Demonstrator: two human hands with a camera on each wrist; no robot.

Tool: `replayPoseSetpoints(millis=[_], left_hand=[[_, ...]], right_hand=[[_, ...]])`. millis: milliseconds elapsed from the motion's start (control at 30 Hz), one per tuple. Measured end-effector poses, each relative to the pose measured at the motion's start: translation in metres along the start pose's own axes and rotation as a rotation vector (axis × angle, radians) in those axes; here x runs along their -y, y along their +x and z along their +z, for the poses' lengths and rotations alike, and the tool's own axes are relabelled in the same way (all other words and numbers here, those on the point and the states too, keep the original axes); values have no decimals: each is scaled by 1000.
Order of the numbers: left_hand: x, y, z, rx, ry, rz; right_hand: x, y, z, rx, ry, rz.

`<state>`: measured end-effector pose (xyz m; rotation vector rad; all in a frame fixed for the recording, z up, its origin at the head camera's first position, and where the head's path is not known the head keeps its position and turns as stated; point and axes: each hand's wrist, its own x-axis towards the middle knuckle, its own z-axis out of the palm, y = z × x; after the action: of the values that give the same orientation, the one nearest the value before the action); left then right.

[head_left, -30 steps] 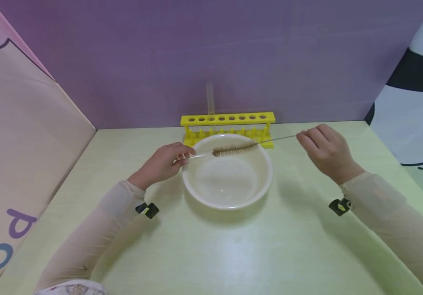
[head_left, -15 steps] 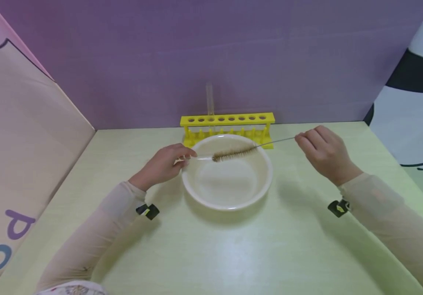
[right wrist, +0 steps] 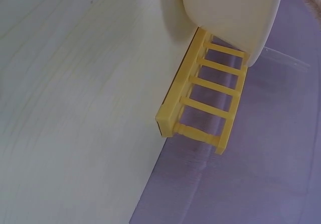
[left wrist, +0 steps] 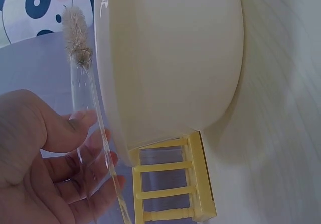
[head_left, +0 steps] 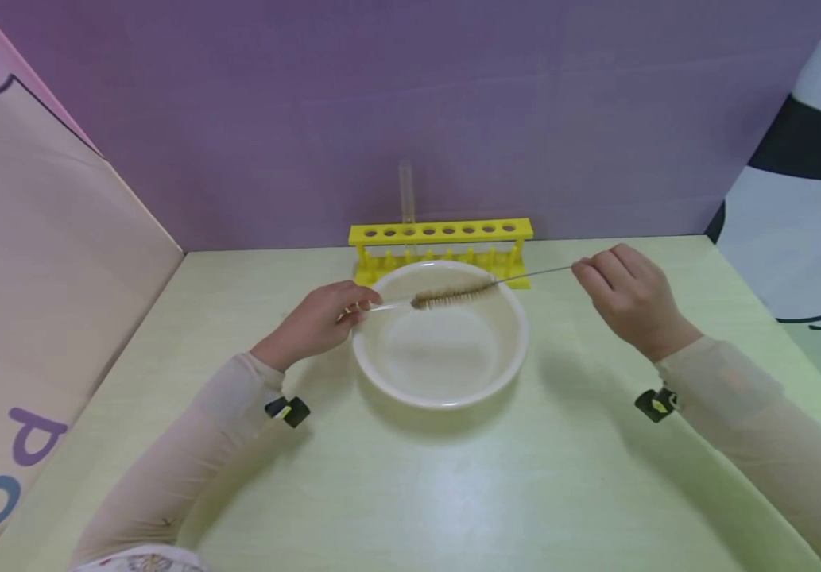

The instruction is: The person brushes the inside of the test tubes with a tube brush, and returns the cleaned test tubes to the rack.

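My left hand (head_left: 319,319) holds a clear glass test tube (left wrist: 82,93) at the basin's left rim, thumb on one side and fingers on the other. The tube lies nearly level, its mouth turned right. A test tube brush (head_left: 455,297) with tan bristles has its tip right at that mouth, most of the bristles outside. Over on the right, my right hand (head_left: 628,298) pinches the end of the brush's thin wire handle. Both brush and tube hang above a white basin (head_left: 441,402). The right wrist view does not show the right hand.
Behind the basin stands a yellow test tube rack (head_left: 446,232), partly hidden by it. A second clear test tube (head_left: 407,191) stands upright in one of its left holes. A purple backdrop (head_left: 560,119) rises at the table's back edge.
Brush tip and tube mouth dip slightly by the middle frame, then rise a little. Both hands keep their holds and hardly move.
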<state>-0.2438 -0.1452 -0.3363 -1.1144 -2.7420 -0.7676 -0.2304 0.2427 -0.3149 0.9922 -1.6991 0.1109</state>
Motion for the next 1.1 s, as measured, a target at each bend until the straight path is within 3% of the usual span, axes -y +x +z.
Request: replayPoseSetpoints(millis=[433, 1100], left_hand=[[-3, 2, 3, 2, -27, 43], [-3, 2, 6, -36, 17, 67]], right_hand=[[5, -5, 3, 79, 16, -15], [11, -6, 7, 87, 45, -26]])
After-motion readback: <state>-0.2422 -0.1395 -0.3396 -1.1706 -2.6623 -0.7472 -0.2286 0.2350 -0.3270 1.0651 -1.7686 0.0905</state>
